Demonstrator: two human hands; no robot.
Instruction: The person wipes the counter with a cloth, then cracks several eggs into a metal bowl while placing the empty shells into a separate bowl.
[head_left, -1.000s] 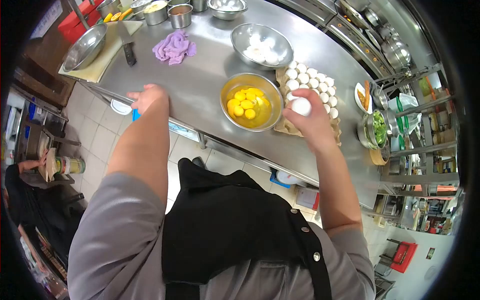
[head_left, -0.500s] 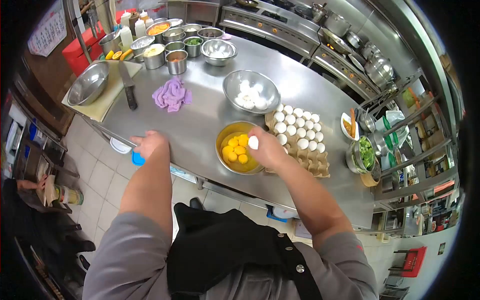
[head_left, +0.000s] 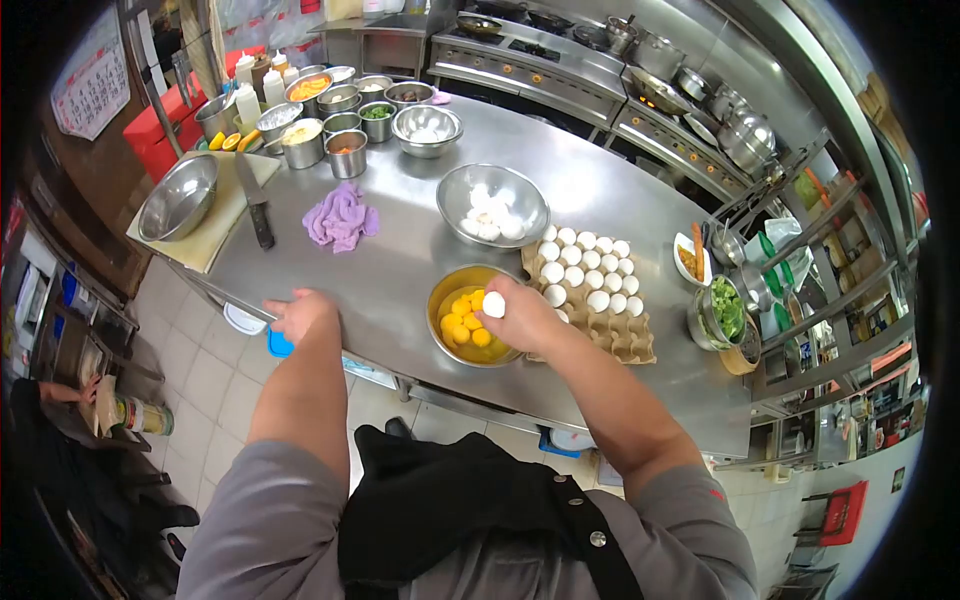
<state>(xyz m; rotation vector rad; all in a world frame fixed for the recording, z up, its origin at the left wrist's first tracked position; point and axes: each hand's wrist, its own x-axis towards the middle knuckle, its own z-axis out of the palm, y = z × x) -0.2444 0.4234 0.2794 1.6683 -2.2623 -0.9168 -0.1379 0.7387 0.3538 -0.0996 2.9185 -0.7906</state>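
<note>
My right hand (head_left: pixel 517 315) is closed around a white egg (head_left: pixel 493 305) over the right side of a metal bowl (head_left: pixel 436 330). Several yellow yolks (head_left: pixel 462 319) lie in that bowl in clear egg white. My left hand (head_left: pixel 300 312) rests on the front edge of the steel table (head_left: pixel 400 240), fingers apart and holding nothing. Behind the yolk bowl stands a second metal bowl (head_left: pixel 455 190) with white eggshells (head_left: pixel 490 215) inside. A cardboard tray (head_left: pixel 630 345) with several rows of white eggs (head_left: pixel 590 260) and some bare pockets sits to its right.
A purple cloth (head_left: pixel 341 217), a knife (head_left: pixel 257 205) and a metal bowl (head_left: pixel 180 198) on a cutting board (head_left: pixel 205 255) are at left. Ingredient tins (head_left: pixel 346 155) stand behind. Greens (head_left: pixel 727 308) fill a container at right. Another person's hand (head_left: pixel 88 388) shows far left.
The view has shifted slightly. My right hand still holds the egg over the yolk bowl, slightly turned, with more of the egg showing. My left hand stays on the table edge.
</note>
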